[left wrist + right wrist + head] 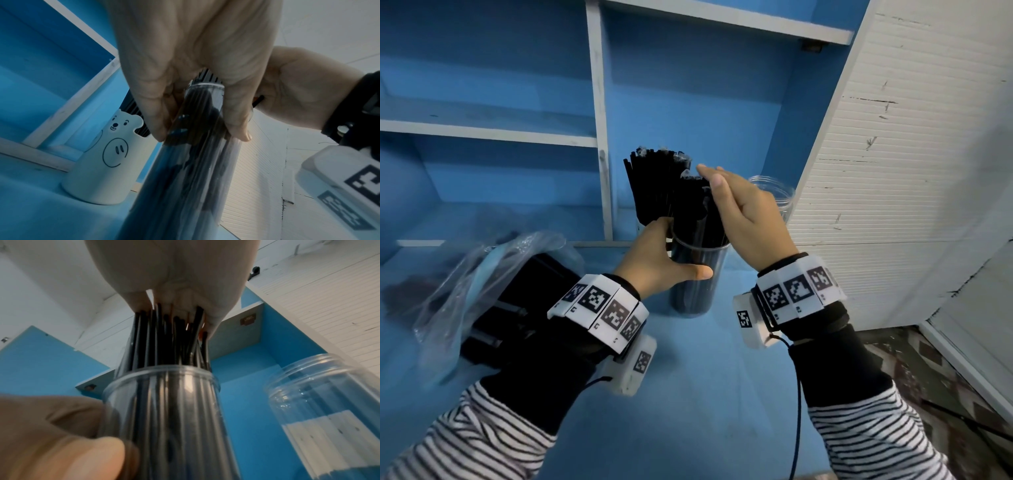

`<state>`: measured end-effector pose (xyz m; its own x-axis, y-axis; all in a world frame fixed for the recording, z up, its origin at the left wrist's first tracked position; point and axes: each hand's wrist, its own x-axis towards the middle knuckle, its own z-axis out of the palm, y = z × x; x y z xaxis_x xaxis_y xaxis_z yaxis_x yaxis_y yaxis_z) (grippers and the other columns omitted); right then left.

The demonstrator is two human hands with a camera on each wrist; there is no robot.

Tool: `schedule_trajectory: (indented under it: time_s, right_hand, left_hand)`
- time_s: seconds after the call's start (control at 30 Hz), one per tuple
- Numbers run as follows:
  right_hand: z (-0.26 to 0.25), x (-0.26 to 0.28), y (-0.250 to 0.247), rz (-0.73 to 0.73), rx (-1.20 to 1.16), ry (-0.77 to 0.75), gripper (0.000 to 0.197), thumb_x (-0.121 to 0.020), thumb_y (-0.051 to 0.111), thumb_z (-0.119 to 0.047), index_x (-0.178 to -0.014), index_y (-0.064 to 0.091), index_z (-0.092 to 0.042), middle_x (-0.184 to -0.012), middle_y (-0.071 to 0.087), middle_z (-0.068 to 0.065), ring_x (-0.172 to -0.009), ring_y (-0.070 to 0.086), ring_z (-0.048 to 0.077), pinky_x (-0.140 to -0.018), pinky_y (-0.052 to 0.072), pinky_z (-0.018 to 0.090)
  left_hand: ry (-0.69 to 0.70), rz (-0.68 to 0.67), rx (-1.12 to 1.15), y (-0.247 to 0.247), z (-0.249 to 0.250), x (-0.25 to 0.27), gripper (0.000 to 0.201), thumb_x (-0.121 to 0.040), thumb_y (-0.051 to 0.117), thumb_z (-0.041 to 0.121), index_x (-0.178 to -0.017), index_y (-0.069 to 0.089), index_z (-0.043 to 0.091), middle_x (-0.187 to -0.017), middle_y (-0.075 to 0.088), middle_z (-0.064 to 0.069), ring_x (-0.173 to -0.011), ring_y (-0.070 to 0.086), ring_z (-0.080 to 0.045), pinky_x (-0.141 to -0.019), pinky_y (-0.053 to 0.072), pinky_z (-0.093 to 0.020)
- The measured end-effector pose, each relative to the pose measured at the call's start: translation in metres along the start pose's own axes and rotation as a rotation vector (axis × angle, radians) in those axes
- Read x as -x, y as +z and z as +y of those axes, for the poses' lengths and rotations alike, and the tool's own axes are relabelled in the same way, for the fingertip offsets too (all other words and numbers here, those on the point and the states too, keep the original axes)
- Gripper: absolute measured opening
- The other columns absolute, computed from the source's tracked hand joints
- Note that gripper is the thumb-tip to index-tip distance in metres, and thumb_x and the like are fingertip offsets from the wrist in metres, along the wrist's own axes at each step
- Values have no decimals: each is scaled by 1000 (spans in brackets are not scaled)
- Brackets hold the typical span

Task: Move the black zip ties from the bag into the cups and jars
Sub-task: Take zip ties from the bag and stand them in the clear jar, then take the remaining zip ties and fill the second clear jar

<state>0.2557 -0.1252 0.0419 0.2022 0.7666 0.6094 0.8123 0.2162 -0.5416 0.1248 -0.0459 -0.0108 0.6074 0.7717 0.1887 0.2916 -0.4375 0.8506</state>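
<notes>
A left hand gripped a clear jar packed with upright black zip ties; the right hand, fingers straight, pressed flat on their tips; the bag lay left of the jar.

even, cool, fairly dim light fills all three views, with no hard shadows; only a soft shadow lies on the blue tabletop under the arms. the head view bends straight shelf edges near its borders, and the plastic bag at the left is smeared. the left wrist view is dark and soft, its clear jar hazy with pale reflections. in the right wrist view the thumb is badly blurred, and bright glare streaks run down the jar wall.
</notes>
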Motion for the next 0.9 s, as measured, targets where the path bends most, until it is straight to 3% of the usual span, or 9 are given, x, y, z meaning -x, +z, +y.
schedule_trajectory:
  time_s: [0.13,0.3,0.37,0.47,0.53,0.63,0.73,0.9]
  right_hand:
    - [4,-2,-9,93,-131,34,34,-102,43,-29,-130,58,-17,-125,65,-2,-117,55,3,-97,37,6]
    - [38,-11,-35,347,-110,226,39,-98,50,-33,-131,55,-14,-131,59,-5,-124,51,6,-108,40,31]
    - [58,-15,-44,341,-8,380,55,-93,57,-41,-139,45,-13,-141,50,-2,-130,44,10,-111,36,32]
    - [83,-18,-48,192,25,528,90,-80,66,-57,-146,30,-8,-149,38,5,-138,34,18,-110,29,28]
    - [97,-19,-43,83,25,586,101,-73,68,-62,-146,27,-5,-149,38,9,-138,35,22,-110,30,29]
    - [112,-18,-33,58,18,618,93,-78,70,-52,-146,23,-9,-147,41,12,-135,42,26,-110,36,35]
    - [118,-15,-32,86,20,592,87,-81,70,-49,-146,25,-12,-148,42,9,-135,41,25,-108,34,32]
    - [121,-10,-39,90,58,577,87,-80,70,-52,-146,28,-15,-146,44,7,-133,44,24,-100,36,27]
  left_hand:
    - [9,20,15,2,-3,0,80,-62,89,29,-129,47,21,-127,53,6,-108,52,-12,-90,43,-24]
    - [41,39,45,12,-7,-1,79,-63,89,27,-129,47,19,-130,54,2,-116,53,-16,-98,42,-28]
    - [33,55,84,18,-8,-2,80,-64,88,24,-130,43,18,-129,54,2,-118,52,-15,-98,40,-27]
    - [8,74,111,29,-6,-7,79,-67,86,23,-130,38,19,-130,51,3,-116,50,-12,-98,39,-27]
    - [0,78,98,35,-3,-12,76,-70,84,23,-129,37,19,-130,49,3,-112,49,-10,-94,37,-23]
    - [-11,86,64,42,4,-25,78,-71,83,24,-133,36,15,-134,48,0,-120,49,-16,-93,35,-21]
    - [-57,85,47,49,8,-44,82,-74,81,26,-139,31,14,-138,47,-2,-126,47,-19,-93,33,-21]
    - [-98,134,38,60,7,-71,80,-75,79,27,-138,31,15,-135,51,-6,-122,51,-26,-101,40,-31]
